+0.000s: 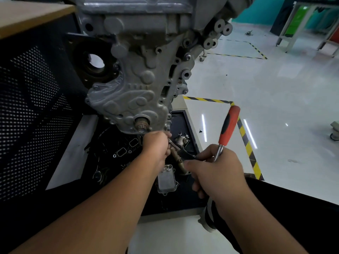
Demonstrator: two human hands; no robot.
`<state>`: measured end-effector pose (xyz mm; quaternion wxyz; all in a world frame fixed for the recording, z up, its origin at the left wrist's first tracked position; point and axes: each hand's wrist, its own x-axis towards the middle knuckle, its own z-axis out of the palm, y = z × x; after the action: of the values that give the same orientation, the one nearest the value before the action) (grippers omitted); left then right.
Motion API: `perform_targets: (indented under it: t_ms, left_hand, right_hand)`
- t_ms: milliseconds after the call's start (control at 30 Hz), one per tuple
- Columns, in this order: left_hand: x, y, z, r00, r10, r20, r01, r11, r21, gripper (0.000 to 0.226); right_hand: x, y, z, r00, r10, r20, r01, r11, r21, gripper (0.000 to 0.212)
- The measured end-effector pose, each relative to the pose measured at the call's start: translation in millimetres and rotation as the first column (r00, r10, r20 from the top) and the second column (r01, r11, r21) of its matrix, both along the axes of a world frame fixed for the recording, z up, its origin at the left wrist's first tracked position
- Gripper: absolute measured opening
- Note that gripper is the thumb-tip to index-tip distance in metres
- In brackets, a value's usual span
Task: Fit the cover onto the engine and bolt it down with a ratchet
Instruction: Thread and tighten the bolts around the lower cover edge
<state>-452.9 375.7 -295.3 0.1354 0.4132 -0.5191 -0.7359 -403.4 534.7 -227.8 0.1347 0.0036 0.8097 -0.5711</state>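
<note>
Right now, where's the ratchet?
In the head view, the ratchet is right of centre, gripped by the right hand, its red handle pointing up beside the engine's lower end.

The scene is evenly and fairly brightly lit from overhead, and the glossy white floor (275, 107) carries glare: two sharp white streaks of reflected tube light beside the striped tape (245, 136) and a broad soft sheen farther back. The dark tray (185, 121) under the engine (139, 70) lies in dim shadow, its parts hard to read, and the black mesh panel (31, 116) at left shows only speckled highlights. Wide-angle distortion bends lines toward the edges, the forearms at the bottom look stretched and soft, and the far background is slightly blurred.
</note>
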Motion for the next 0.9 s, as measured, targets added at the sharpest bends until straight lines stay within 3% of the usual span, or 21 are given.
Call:
perform_targets:
  t_ms: [100,233,367,500,733,900]
  left_hand:
    - [-8,-6,-2,1.000,-0.018,-0.021,0.017,0.999,-0.043,0.035]
    - [-16,-9,-4,0.994,-0.107,-0.009,0.101,0.966,-0.237,0.018]
    - [-30,-5,-11,0.988,-0.155,-0.025,0.136,0.922,-0.362,0.030]
    - [-43,4,-18,0.993,-0.084,-0.080,0.051,0.934,-0.353,0.031]
    - [-56,22,-23,0.959,0.181,-0.217,-0.242,0.923,-0.299,0.015]
    - [-63,30,-15,0.902,0.326,-0.283,-0.353,0.934,-0.051,0.014]
  right_hand:
    - [6,-11,-19,0.997,-0.073,-0.023,0.072,0.997,-0.034,0.025]
    - [7,-19,-35,0.994,-0.105,-0.014,0.104,0.991,-0.085,0.028]
    - [1,-24,-51,0.983,-0.176,-0.048,0.171,0.980,-0.099,0.026]
    - [-1,-31,-65,0.970,-0.223,-0.098,0.209,0.969,-0.132,0.035]
    - [-1,-37,-87,0.941,-0.339,-0.011,0.328,0.918,-0.222,0.029]
    - [-14,-31,-83,0.935,-0.351,-0.049,0.330,0.913,-0.239,0.030]
